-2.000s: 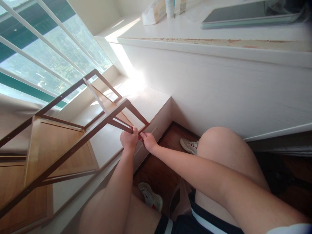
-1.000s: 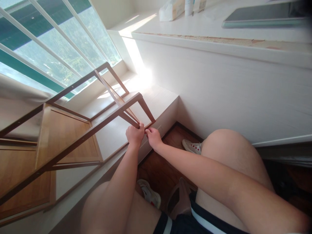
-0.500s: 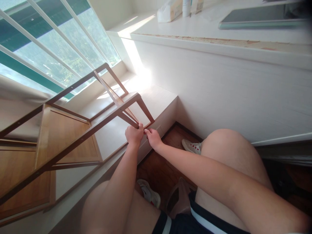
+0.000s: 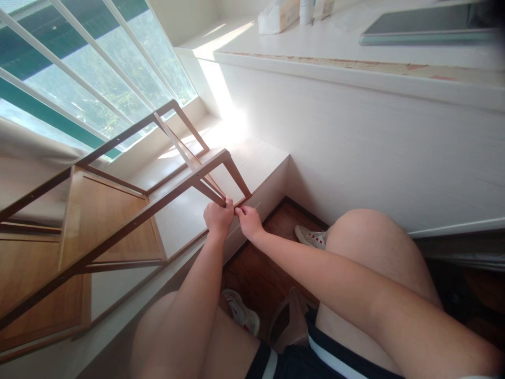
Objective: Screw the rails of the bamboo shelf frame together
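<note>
A brown wooden shelf frame with flat panels lies on its side along a low white ledge by the window. My left hand is closed around the end of a crossbar near the frame's lower corner. Right beside it, my right hand is closed in a pinch at the bottom rail by that joint. Whatever the right fingertips hold is too small and too covered to make out. One wooden panel sits within the frame to the left of my hands.
A white counter with a chipped edge runs along the right; a dark flat device, a tissue pack and a tube rest on it. The barred window is at upper left. My shoes stand on the dark wooden floor.
Both hands stay at the same joint of the frame with almost no movement. The view has shifted very slightly.
</note>
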Action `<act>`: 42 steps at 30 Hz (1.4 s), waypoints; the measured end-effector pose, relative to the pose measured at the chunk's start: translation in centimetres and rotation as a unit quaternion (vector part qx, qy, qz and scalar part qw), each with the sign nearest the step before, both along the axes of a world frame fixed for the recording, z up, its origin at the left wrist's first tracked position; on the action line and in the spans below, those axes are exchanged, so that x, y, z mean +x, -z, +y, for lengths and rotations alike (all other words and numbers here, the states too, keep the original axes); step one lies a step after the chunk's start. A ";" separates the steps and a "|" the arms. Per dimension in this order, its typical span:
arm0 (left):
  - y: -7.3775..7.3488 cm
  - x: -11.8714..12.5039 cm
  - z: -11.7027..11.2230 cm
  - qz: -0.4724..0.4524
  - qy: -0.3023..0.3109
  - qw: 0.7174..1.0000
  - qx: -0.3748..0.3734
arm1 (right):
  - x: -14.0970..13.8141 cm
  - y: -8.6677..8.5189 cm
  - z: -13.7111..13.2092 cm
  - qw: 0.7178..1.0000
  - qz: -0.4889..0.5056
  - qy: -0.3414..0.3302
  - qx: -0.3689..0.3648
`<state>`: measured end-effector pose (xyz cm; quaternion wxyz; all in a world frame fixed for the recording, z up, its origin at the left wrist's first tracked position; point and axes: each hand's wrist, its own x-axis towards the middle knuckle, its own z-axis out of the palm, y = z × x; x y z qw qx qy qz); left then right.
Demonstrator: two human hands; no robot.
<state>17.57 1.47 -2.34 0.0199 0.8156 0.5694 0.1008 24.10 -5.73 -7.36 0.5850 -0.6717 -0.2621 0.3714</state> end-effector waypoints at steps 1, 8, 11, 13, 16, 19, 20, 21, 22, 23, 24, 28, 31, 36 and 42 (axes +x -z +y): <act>-0.1 0.0 0.0 0.001 0.000 1.000 -0.002 | 0.1 0.0 0.0 1.000 0.004 -0.002 -0.005; -0.2 0.1 -0.1 -0.011 -0.008 1.000 -0.004 | 0.2 0.0 -0.6 0.999 -0.035 0.021 0.001; -0.2 0.1 -0.1 -0.008 -0.014 1.000 -0.002 | 0.1 -0.1 -0.8 0.999 -0.045 0.014 0.014; -0.3 0.2 -0.2 -0.004 -0.018 1.000 -0.007 | 0.0 -0.2 -0.7 0.999 -0.044 0.013 0.025; -0.4 0.2 -0.3 -0.003 -0.024 1.000 -0.010 | 0.1 -0.1 -0.5 0.999 -0.039 0.017 0.034; -0.3 0.2 -0.2 -0.003 -0.025 1.000 -0.010 | 0.1 0.1 -0.2 0.999 -0.024 0.018 0.037; -0.2 0.1 -0.2 -0.003 -0.023 1.000 -0.009 | 0.1 0.2 -0.1 0.999 -0.012 0.015 0.037; -0.1 0.1 -0.2 -0.003 -0.021 1.000 -0.008 | 0.1 0.4 0.0 0.999 0.006 0.010 0.035; 0.0 0.1 -0.1 -0.003 -0.020 1.000 -0.005 | 0.0 0.5 0.1 0.999 0.030 0.005 0.028; 0.1 0.1 -0.1 -0.003 -0.021 1.000 -0.003 | 0.0 0.7 0.2 0.998 0.054 0.000 0.018; 0.1 0.1 -0.1 -0.003 -0.022 1.000 -0.001 | 0.0 0.9 0.2 0.997 0.076 -0.005 0.005; 0.1 0.1 -0.1 -0.008 -0.022 1.000 0.001 | -0.1 1.1 0.0 0.997 0.071 0.000 -0.011; -0.1 0.1 -0.2 -0.008 -0.015 1.000 0.001 | 0.0 0.7 -0.4 1.000 0.004 0.016 0.025; -0.4 0.2 -0.3 0.007 -0.012 1.000 -0.005 | -0.1 0.2 -0.7 0.998 -0.049 0.016 0.031; -0.5 0.2 -0.4 0.000 -0.014 1.000 -0.004 | -0.1 0.2 -0.3 0.999 -0.034 0.009 0.034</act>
